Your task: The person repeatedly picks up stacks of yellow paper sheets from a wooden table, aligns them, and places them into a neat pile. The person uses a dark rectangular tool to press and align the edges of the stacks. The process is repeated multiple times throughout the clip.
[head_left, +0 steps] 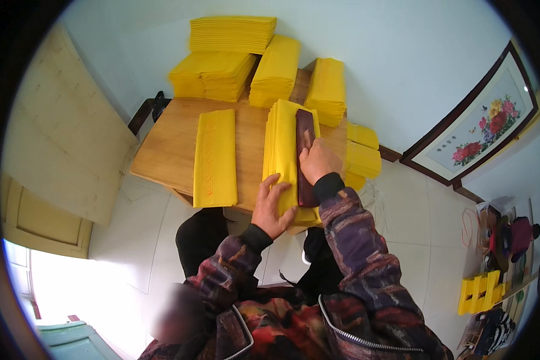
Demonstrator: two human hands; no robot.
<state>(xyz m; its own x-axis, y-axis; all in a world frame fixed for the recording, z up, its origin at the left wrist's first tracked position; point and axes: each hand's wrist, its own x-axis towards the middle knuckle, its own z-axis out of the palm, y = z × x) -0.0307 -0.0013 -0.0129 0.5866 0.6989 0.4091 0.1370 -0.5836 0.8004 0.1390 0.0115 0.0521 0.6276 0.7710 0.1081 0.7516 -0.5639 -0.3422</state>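
A stack of folded yellow sheets [279, 141] lies in front of me at the table's near edge. Along its right side rests a long, flat maroon bar [306, 189]. My right hand [320, 161] has its fingers curled onto the bar, around its middle. On the lower left of the same stack lies my left hand [273, 207], fingers spread, close to the bar but apart from it. Left of the stack, a flat yellow folded piece [216, 159] with a faint orange pattern lies on the wooden table [162, 150].
Several yellow stacks [213, 72] stand at the table's back by the wall. More yellow bundles [363, 156] sit beyond its right edge. A framed flower picture [477, 120] leans at the right. Bags and clothes [516, 237] are at the far right, a wooden board [60, 132] at the left.
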